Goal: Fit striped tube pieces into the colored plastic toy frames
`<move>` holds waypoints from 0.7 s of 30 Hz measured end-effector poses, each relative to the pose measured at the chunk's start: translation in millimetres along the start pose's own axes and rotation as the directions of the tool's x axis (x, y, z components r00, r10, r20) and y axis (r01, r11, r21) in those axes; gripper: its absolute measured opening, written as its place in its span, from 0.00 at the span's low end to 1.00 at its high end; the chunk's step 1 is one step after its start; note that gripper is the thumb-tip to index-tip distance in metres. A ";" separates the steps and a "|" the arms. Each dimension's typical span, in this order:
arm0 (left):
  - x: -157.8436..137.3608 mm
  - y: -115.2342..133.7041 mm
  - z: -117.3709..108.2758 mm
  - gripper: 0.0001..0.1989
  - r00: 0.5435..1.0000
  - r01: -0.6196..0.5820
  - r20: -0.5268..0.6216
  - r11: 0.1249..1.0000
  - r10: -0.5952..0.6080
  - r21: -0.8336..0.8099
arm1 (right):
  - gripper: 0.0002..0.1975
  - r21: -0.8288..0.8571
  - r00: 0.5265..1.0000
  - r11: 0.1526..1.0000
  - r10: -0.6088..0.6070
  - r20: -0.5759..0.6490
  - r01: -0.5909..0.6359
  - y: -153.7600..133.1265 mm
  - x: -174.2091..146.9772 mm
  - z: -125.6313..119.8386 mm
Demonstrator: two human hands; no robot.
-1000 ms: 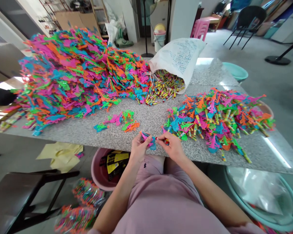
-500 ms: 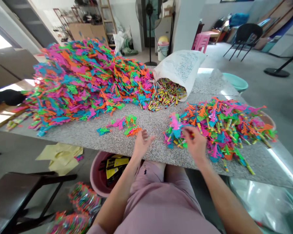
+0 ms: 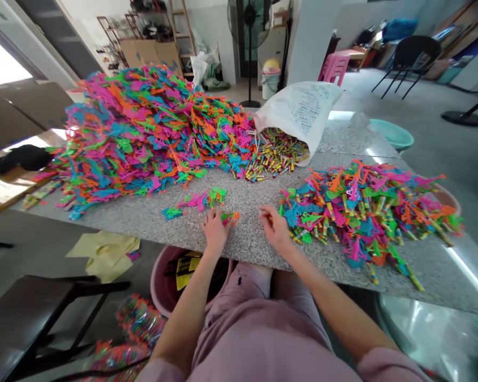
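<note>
My left hand (image 3: 215, 231) is over the near part of the speckled stone table, its fingers closing on an orange and green plastic piece (image 3: 230, 217). Just beyond it lie a few loose pink, green and blue plastic pieces (image 3: 197, 200). My right hand (image 3: 275, 227) hovers over bare stone with its fingers curled together; whether they hold something small is hidden. To its right spreads a pile of plastic pieces joined to yellow striped tubes (image 3: 354, 204). A white sack (image 3: 302, 109) lies open towards me, spilling small yellow and red tubes (image 3: 279, 154).
A tall heap of bright plastic pieces (image 3: 143, 132) fills the table's left side. Below the front edge stands a pink tub (image 3: 159, 286) with black and yellow packets. A dark chair (image 3: 27, 318) is at left, and a teal basin (image 3: 394, 135) is beyond the table.
My right hand has moved left, away from the right-hand pile, and the pink and blue piece it held is gone from it. My left hand has come down onto the orange and green piece.
</note>
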State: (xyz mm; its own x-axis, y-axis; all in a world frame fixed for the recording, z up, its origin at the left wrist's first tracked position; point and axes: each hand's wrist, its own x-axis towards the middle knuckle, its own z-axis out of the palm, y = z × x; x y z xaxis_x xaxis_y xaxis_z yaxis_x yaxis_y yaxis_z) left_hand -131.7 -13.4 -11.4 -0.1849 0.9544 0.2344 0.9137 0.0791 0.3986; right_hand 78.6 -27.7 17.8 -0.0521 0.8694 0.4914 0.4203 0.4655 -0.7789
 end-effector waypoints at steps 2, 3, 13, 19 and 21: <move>8.8 -2.7 -5.0 0.16 1.000 0.025 0.009 0.998 -0.025 -0.056 | 0.12 0.093 0.994 0.995 0.022 0.105 -0.032 6.4 -14.7 33.0; 11.8 -4.5 -8.4 0.14 0.999 0.036 -0.019 0.994 -0.039 -0.107 | 0.13 0.114 0.988 0.993 0.027 0.151 -0.045 10.6 -20.8 44.0; -43.0 36.6 -37.5 0.13 0.864 0.460 0.456 -0.036 -0.212 -0.887 | 0.09 0.442 0.907 0.805 0.269 0.325 -0.397 -1.2 -30.4 29.0; -70.7 66.1 -41.3 0.11 0.871 0.478 0.485 -0.088 -0.076 -0.874 | 0.14 0.473 0.891 0.767 0.287 0.350 -0.433 -34.7 -34.8 -9.0; -73.4 68.7 -39.1 0.10 0.898 0.438 0.437 0.012 -0.042 -0.899 | 0.18 0.389 0.914 0.841 0.265 0.308 -0.376 -38.6 -39.5 -18.1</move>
State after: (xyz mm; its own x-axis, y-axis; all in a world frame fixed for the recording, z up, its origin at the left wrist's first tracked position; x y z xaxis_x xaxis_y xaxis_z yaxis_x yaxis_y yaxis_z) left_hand -69.5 -89.3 33.4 -0.0466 0.9800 -0.1937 -0.3951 0.1600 0.9046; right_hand 80.9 -83.0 35.5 -0.2152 0.9689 0.1221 0.0211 0.1296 -0.9913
